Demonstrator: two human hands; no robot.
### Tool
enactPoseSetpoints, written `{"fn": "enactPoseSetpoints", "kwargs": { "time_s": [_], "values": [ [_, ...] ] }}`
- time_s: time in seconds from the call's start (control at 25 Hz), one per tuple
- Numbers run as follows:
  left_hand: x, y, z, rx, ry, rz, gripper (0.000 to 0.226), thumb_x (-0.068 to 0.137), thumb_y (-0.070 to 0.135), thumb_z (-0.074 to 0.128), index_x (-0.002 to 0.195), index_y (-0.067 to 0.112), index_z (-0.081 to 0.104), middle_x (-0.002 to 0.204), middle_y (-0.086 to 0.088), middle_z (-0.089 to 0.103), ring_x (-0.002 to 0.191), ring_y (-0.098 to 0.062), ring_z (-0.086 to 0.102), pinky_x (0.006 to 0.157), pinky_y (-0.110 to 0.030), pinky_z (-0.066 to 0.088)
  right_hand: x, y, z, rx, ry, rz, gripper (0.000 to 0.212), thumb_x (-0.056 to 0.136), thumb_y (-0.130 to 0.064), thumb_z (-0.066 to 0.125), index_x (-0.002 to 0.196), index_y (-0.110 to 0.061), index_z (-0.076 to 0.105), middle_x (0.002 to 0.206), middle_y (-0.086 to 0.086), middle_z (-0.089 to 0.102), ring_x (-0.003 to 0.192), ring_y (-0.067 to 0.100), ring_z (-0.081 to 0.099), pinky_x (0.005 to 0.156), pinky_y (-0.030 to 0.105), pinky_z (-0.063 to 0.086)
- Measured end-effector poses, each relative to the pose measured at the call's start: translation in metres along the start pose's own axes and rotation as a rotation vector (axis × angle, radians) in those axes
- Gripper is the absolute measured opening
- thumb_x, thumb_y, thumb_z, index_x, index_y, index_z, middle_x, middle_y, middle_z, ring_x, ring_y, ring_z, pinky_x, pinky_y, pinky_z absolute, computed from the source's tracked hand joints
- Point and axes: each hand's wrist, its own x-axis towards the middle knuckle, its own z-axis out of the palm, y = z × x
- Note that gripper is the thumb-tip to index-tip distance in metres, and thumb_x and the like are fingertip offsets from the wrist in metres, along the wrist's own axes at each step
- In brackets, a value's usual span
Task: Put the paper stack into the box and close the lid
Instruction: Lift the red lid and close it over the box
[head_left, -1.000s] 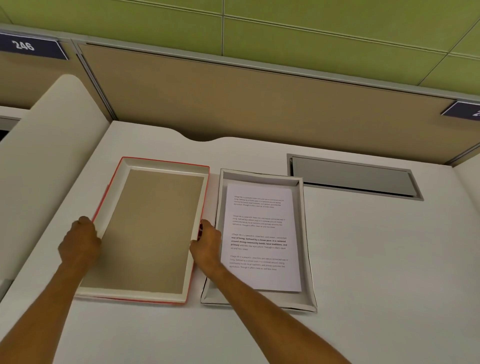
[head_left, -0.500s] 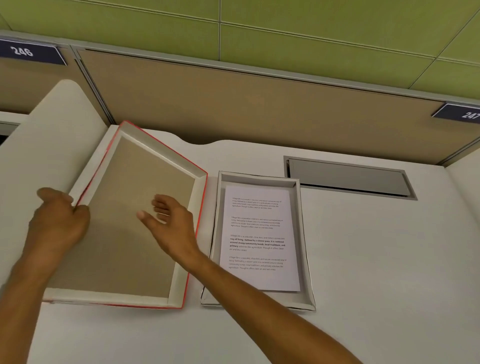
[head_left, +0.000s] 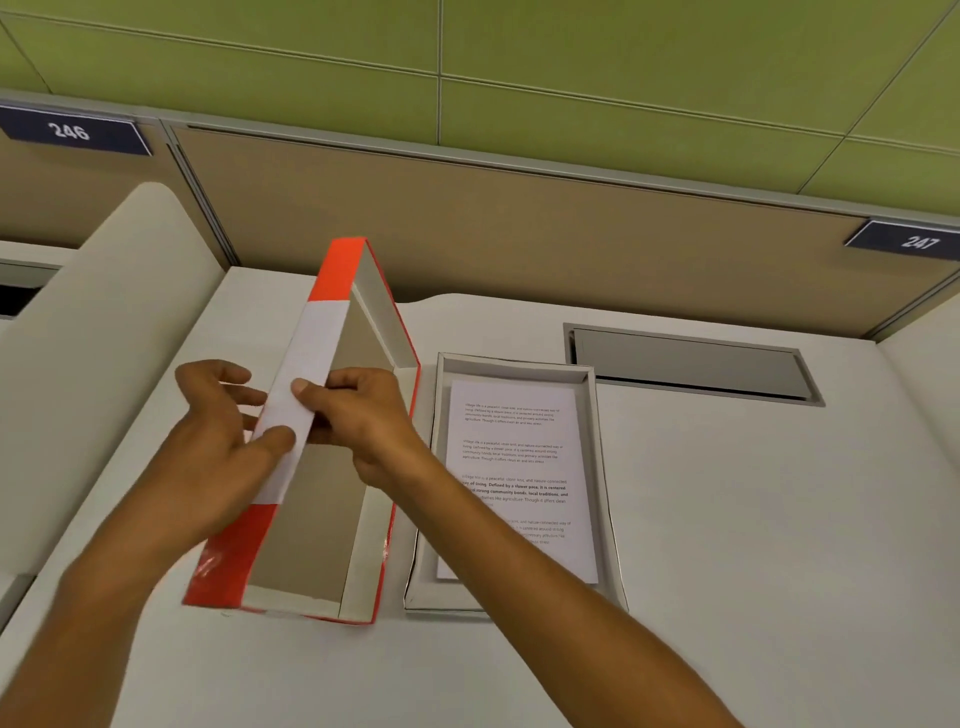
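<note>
The red lid (head_left: 332, 530), brown inside with a white band on its outer side wall, stands steeply tilted on its right long edge on the desk. My left hand (head_left: 218, 447) holds the raised left wall from outside, thumb on the white band. My right hand (head_left: 358, 415) grips the same wall from inside, thumb on top. Just right of the lid lies the open grey-white box (head_left: 605, 499), with the printed paper stack (head_left: 511, 447) flat inside. My right forearm crosses the box's near left corner.
A white desk (head_left: 753, 519) with a grey cable hatch (head_left: 691, 366) at the back right. A cream side divider (head_left: 93, 332) stands on the left, tan partition panels behind, with number plates 246 (head_left: 70, 132) and 247 (head_left: 919, 241).
The lid lay flat on the desk a second ago. Both hands lifted its left side, and it now stands nearly upright on its right edge beside the box.
</note>
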Motion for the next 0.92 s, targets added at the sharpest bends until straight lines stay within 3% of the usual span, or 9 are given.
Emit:
{"fn": "enactPoseSetpoints", "kwargs": {
  "time_s": [0.12,0.2,0.28,0.4,0.48,0.64,0.76,0.84,0.92],
  "values": [
    [0.02,-0.022,0.007,-0.308,0.064,-0.09,0.025,0.094,0.014,0.057,0.107,0.029,0.041,0.118,-0.005,0.063,0.102,-0.028,0.066,0.091,-0.055,0.054,-0.015,-0.013,-0.018,-0.033,0.022,0.021,0.03,0.093,-0.011,0.063,0.118,0.006,0.06,0.122,0.02,0.067,0.108,0.034,0.067,0.084,0.041,0.059],
    [0.026,-0.034,0.025,-0.402,0.106,-0.134,0.018,0.095,0.017,0.058,0.111,0.014,0.049,0.111,-0.006,0.066,0.097,-0.024,0.067,0.091,-0.05,0.055,-0.027,-0.022,-0.031,-0.052,0.021,0.008,0.032,0.095,-0.012,0.06,0.121,0.006,0.058,0.126,0.018,0.065,0.112,0.034,0.065,0.092,0.044,0.056],
    [0.031,-0.051,0.046,-0.385,0.104,-0.202,0.033,0.096,0.03,0.058,0.117,0.005,0.054,0.11,-0.009,0.067,0.102,-0.029,0.067,0.082,-0.039,0.056,-0.039,-0.033,-0.047,-0.02,0.003,-0.028,0.033,0.096,-0.012,0.058,0.124,0.006,0.057,0.127,0.017,0.064,0.111,0.033,0.065,0.095,0.044,0.055],
    [0.039,-0.081,0.068,-0.482,-0.233,-0.45,0.067,0.092,0.064,0.043,0.116,0.005,0.064,0.112,-0.022,0.072,0.105,-0.04,0.068,0.084,-0.047,0.056,-0.056,-0.046,-0.079,0.062,-0.046,-0.088,0.031,0.097,-0.013,0.056,0.122,0.004,0.06,0.115,0.013,0.069,0.095,0.023,0.069,0.089,0.036,0.058],
    [0.037,-0.094,0.083,-0.682,-0.434,-0.618,0.071,0.087,0.071,0.04,0.118,0.012,0.064,0.114,-0.018,0.073,0.106,-0.038,0.07,0.082,-0.049,0.057,-0.065,-0.045,-0.105,0.076,-0.081,-0.1,0.027,0.098,-0.014,0.056,0.119,0.001,0.062,0.107,0.009,0.071,0.093,0.019,0.069,0.087,0.033,0.059],
    [0.028,-0.099,0.111,-0.679,-0.424,-0.556,0.064,0.081,0.075,0.043,0.114,0.028,0.072,0.116,-0.006,0.075,0.1,-0.024,0.074,0.075,-0.04,0.059,-0.082,-0.031,-0.168,0.048,-0.018,-0.132,0.021,0.099,-0.017,0.053,0.105,-0.006,0.069,0.095,0.005,0.075,0.083,0.015,0.071,0.072,0.028,0.06],
    [0.021,-0.079,0.123,-0.626,-0.385,-0.448,0.054,0.081,0.08,0.04,0.108,0.046,0.072,0.108,0.002,0.078,0.093,-0.02,0.076,0.064,-0.031,0.061,-0.095,-0.018,-0.213,-0.195,0.218,-0.149,0.04,0.1,-0.046,0.043,0.096,-0.018,0.072,0.089,-0.001,0.077,0.081,0.015,0.074,0.066,0.024,0.059],
    [0.017,-0.062,0.137,-0.563,-0.35,-0.292,0.045,0.085,0.077,0.038,0.121,0.06,0.058,0.124,0.016,0.07,0.105,-0.008,0.071,0.08,-0.028,0.056,-0.098,-0.004,-0.238,-0.354,0.344,-0.136,0.051,0.094,-0.063,0.037,0.088,-0.024,0.069,0.083,-0.004,0.076,0.077,0.013,0.074,0.064,0.022,0.059],
    [0.013,-0.05,0.154,-0.422,-0.325,-0.15,0.049,0.09,0.074,0.031,0.136,0.062,0.039,0.137,0.025,0.055,0.118,-0.004,0.059,0.098,-0.036,0.048,-0.096,0.017,-0.26,-0.432,0.422,-0.101,0.055,0.09,-0.07,0.034,0.096,-0.025,0.065,0.087,-0.005,0.073,0.079,0.012,0.073,0.067,0.024,0.059]
  ]
}}
